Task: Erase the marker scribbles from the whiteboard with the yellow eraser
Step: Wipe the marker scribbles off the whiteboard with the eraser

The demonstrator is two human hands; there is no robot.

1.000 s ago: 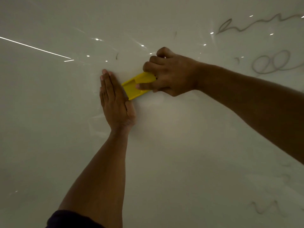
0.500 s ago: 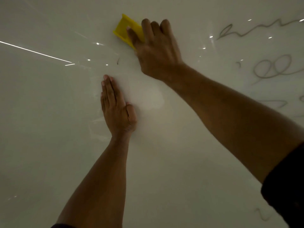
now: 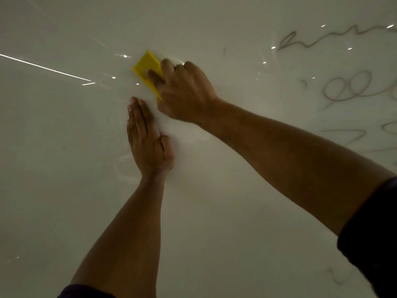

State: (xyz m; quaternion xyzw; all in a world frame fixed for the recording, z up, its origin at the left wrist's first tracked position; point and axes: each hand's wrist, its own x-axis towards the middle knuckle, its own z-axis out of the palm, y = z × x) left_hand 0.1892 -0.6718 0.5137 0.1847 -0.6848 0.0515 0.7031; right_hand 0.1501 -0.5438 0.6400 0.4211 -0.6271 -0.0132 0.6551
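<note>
The glossy whiteboard point(image 3: 64, 190) fills the whole view. My right hand point(image 3: 185, 93) grips the yellow eraser point(image 3: 146, 68) and holds it against the board, just above my left hand. My left hand point(image 3: 146, 138) lies flat on the board with straight fingers pointing up. Grey marker scribbles remain at the right: a wavy line point(image 3: 318, 38) near the top, loops point(image 3: 352, 87) below it, and fainter strokes point(image 3: 354, 136) lower down. A small mark point(image 3: 224, 50) sits above my right hand.
A faint squiggle point(image 3: 335, 276) shows at the bottom right. Bright reflections of lights streak the board's upper left point(image 3: 47, 68). Dark sleeves cover both upper arms at the frame's lower edges.
My right hand swept the eraser up and left from beside my left fingertips, then came back down to just above them. The short mark near the light reflections is gone. My left hand stayed put.
</note>
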